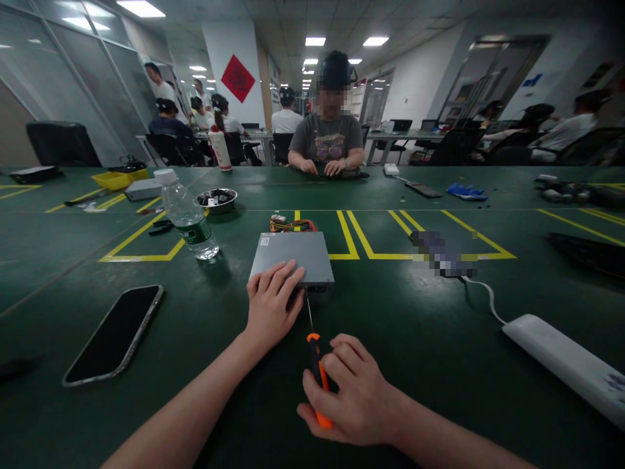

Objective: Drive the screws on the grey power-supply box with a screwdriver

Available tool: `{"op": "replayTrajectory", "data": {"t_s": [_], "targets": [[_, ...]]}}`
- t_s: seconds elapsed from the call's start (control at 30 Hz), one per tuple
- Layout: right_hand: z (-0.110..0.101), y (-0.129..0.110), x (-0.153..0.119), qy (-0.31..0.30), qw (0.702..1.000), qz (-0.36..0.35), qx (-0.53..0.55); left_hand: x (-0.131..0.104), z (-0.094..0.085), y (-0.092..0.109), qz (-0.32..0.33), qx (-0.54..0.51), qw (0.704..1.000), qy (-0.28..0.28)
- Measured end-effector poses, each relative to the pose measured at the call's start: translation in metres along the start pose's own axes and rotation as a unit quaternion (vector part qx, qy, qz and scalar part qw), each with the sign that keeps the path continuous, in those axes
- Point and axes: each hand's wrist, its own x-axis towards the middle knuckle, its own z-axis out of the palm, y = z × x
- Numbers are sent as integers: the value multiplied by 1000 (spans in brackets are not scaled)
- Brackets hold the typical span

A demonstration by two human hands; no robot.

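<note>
A grey metal computer power supply (pixel 293 251) lies on the green table, with a bundle of coloured cables (pixel 295 225) behind it. My left hand (pixel 273 303) grips its near left corner, fingers over the top and the thumb by the front side. In my right hand (pixel 349 391) is an orange and black screwdriver (pixel 315 355), held by the handle. The shaft points away from me, and its tip meets the front side of the power supply near my left thumb. Whatever the tip touches there is too small to make out.
A phone (pixel 114 335) lies at left, near a water bottle (pixel 190 218) and a metal bowl (pixel 217 199). To the right are a blurred-out device (pixel 442 253) with a white cable and a white power strip (pixel 566 365). A person (pixel 327 130) sits opposite.
</note>
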Motion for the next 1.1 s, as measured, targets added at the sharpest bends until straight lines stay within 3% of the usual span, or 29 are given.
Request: {"op": "replayTrajectory", "data": {"t_s": [0.43,0.57,0.7,0.97,1.1], "targets": [[-3,-2,-6,18,999,-18,-22,-2,0,0,-7,0,1000,-7],[-2,1,-5,-8,999,22,-24,-2,-1,0,-3,1,1000,-6],[-1,3,-7,-51,998,19,-16,-2,-1,1,-1,-2,1000,-6],[-5,0,-8,-69,997,22,8,-1,0,0,0,-2,1000,-1],[-4,0,-5,-49,999,23,3,-1,0,0,0,2,1000,-2]]}}
